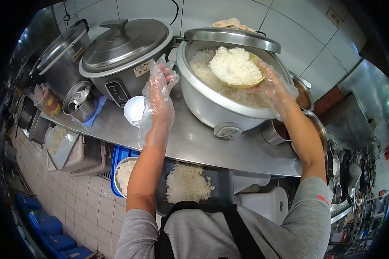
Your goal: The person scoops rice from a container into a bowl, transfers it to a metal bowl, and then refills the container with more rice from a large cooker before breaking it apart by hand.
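Observation:
My right hand point(270, 82), in a clear plastic glove, grips a pale yellow bowl point(251, 85) at its right side. Heaped white rice point(235, 64) fills the bowl, tilted over the open rice cooker point(212, 101). More rice lies inside the cooker, and its metal lid point(233, 38) is raised at the back. Also gloved, my left hand point(161, 82) is held up with fingers apart and nothing in it. It is in front of a closed rice cooker point(125, 47) with a handwritten label. Just left of that forearm stands a stack of small white bowls point(134, 110).
The steel counter point(194, 142) carries a metal pot point(80, 101) at left and a steel pot point(274, 131) at right. Below its edge are a dark tray point(220, 185) with rice and a round container of rice point(124, 172). A white stool point(266, 203) stands underneath.

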`<state>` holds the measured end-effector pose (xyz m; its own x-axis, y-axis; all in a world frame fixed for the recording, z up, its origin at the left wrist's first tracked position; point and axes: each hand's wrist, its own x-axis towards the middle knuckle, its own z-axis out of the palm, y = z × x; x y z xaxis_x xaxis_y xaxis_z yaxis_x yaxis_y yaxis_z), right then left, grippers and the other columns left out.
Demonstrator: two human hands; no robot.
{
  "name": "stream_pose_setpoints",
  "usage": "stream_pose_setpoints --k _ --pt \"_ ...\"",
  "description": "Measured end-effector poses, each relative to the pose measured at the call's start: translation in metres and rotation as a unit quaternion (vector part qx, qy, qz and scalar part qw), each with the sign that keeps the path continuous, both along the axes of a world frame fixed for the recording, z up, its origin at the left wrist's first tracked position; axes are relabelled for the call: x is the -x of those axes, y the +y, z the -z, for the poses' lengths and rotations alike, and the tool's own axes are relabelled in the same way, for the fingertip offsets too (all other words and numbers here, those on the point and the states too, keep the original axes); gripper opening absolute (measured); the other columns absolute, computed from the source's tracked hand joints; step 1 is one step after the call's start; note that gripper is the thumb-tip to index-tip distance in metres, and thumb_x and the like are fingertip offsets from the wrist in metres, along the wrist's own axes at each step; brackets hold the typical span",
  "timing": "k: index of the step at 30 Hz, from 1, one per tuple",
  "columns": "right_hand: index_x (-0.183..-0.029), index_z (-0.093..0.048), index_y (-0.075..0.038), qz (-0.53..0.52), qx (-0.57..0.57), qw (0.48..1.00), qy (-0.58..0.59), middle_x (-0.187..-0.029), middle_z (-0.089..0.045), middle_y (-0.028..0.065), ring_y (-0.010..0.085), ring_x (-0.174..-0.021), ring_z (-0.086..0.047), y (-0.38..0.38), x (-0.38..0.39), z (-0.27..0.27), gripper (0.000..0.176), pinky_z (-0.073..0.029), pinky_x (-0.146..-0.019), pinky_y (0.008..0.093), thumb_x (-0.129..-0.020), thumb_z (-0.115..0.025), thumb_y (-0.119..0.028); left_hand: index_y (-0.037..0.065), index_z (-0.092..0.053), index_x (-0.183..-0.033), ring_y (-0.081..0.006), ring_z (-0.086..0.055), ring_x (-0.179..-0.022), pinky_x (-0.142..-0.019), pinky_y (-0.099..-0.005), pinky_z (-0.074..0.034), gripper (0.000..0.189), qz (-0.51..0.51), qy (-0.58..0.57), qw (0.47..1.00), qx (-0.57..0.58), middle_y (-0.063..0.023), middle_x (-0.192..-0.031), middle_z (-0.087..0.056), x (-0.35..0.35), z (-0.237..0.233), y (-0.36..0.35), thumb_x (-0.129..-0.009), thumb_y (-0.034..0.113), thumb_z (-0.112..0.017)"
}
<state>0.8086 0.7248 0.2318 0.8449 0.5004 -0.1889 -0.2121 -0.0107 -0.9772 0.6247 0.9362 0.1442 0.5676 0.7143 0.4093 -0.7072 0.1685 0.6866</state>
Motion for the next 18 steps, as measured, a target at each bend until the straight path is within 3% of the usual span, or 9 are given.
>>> stream_pose_setpoints --k 2,5,7,9,12,14,15,17,18 --pt "-0.128 -0.043 -0.005 -0.017 -0.031 0.999 -0.013 -0.119 -0.056 0.0166 0.0302 -0.102 -0.061 -0.008 0.008 -0.006 0.052 -0.053 -0.075 0.0535 -0.091 -0.05 -0.04 0.003 -0.037 -0.135 -0.0168 -0.047 -0.105 -0.098 -0.0379 -0.037 0.063 0.013 -0.006 1.0 0.016 -0.0088 -0.121 -0.047 0.014 0.002 -0.009 -0.092 0.047 -0.046" --pt "-0.124 -0.046 -0.003 -0.033 -0.094 0.995 0.0 -0.113 -0.059 0.0182 0.0288 -0.093 -0.064 -0.006 0.036 -0.014 0.048 -0.057 -0.068 0.0477 -0.092 -0.05 -0.038 0.004 -0.035 -0.137 -0.0197 -0.046 -0.112 -0.1 -0.0383 -0.036 0.062 -0.025 0.006 0.999 -0.035 -0.0105 -0.128 -0.046 0.038 -0.004 -0.027 -0.093 0.047 -0.042" --pt "-0.123 -0.047 0.001 -0.081 -0.123 0.989 -0.028 -0.117 -0.057 0.0196 0.0301 -0.098 -0.062 0.003 0.074 -0.014 0.05 -0.056 -0.072 0.0481 -0.089 -0.055 -0.035 0.001 -0.034 -0.138 -0.0226 -0.04 -0.126 -0.104 -0.0351 -0.034 0.053 -0.069 0.001 0.992 -0.11 -0.0129 -0.137 -0.041 0.064 0.007 -0.029 -0.098 0.036 -0.036" --pt "-0.121 -0.046 0.005 -0.161 -0.152 0.975 0.037 -0.12 -0.055 0.022 0.0324 -0.105 -0.058 0.017 0.092 0.006 0.051 -0.053 -0.083 0.05 -0.086 -0.059 -0.03 0.002 -0.033 -0.138 -0.0236 -0.041 -0.124 -0.102 -0.0421 -0.035 0.062 -0.146 0.031 0.982 -0.119 -0.0123 -0.132 -0.044 0.104 0.005 -0.045 -0.095 0.046 -0.036" --pt "-0.121 -0.045 0.008 -0.149 -0.133 0.973 0.114 -0.121 -0.053 0.024 0.0325 -0.108 -0.057 0.06 0.182 0.036 0.053 -0.049 -0.092 0.0473 -0.082 -0.062 -0.023 0.0 -0.031 -0.138 -0.0244 -0.035 -0.129 -0.107 -0.0372 -0.029 0.053 -0.239 0.113 0.963 -0.049 -0.0168 -0.141 -0.034 0.162 0.044 -0.046 -0.098 0.036 -0.034" --pt "-0.118 -0.044 0.008 -0.141 -0.077 0.97 0.183 -0.115 -0.053 0.023 0.0315 -0.108 -0.055 0.087 0.22 0.079 0.055 -0.046 -0.097 0.0435 -0.074 -0.067 -0.016 0.0 -0.032 -0.137 -0.0261 -0.035 -0.13 -0.108 -0.0384 -0.028 0.052 -0.331 0.179 0.913 -0.157 -0.0184 -0.139 -0.036 0.209 0.082 -0.031 -0.098 0.035 -0.033" --pt "-0.122 -0.044 0.007 -0.141 -0.042 0.966 0.213 -0.119 -0.053 0.0212 0.0316 -0.112 -0.053 0.102 0.232 0.112 0.056 -0.044 -0.099 0.0471 -0.076 -0.066 -0.016 0.0 -0.032 -0.137 -0.0269 -0.034 -0.13 -0.108 -0.039 -0.028 0.052 -0.367 0.208 0.882 -0.211 -0.0193 -0.138 -0.036 0.231 0.096 -0.024 -0.099 0.035 -0.033" --pt "-0.124 -0.04 0.007 -0.235 -0.015 0.93 0.284 -0.117 -0.051 0.0205 0.0319 -0.112 -0.052 0.13 0.271 0.155 0.061 -0.043 -0.1 0.0471 -0.071 -0.064 -0.009 0.001 -0.036 -0.134 -0.025 -0.041 -0.123 -0.103 -0.0383 -0.034 0.052 -0.323 0.275 0.904 -0.054 -0.0167 -0.133 -0.042 0.265 0.104 -0.018 -0.098 0.039 -0.035" --pt "-0.128 -0.038 0.005 -0.278 0.002 0.926 0.256 -0.117 -0.049 0.0206 0.0326 -0.108 -0.055 0.143 0.285 0.183 0.058 -0.051 -0.089 0.0461 -0.077 -0.061 -0.009 0.001 -0.039 -0.133 -0.0241 -0.044 -0.12 -0.1 -0.038 -0.037 0.053 -0.295 0.306 0.905 0.027 -0.0154 -0.131 -0.045 0.28 0.108 -0.014 -0.098 0.04 -0.036"
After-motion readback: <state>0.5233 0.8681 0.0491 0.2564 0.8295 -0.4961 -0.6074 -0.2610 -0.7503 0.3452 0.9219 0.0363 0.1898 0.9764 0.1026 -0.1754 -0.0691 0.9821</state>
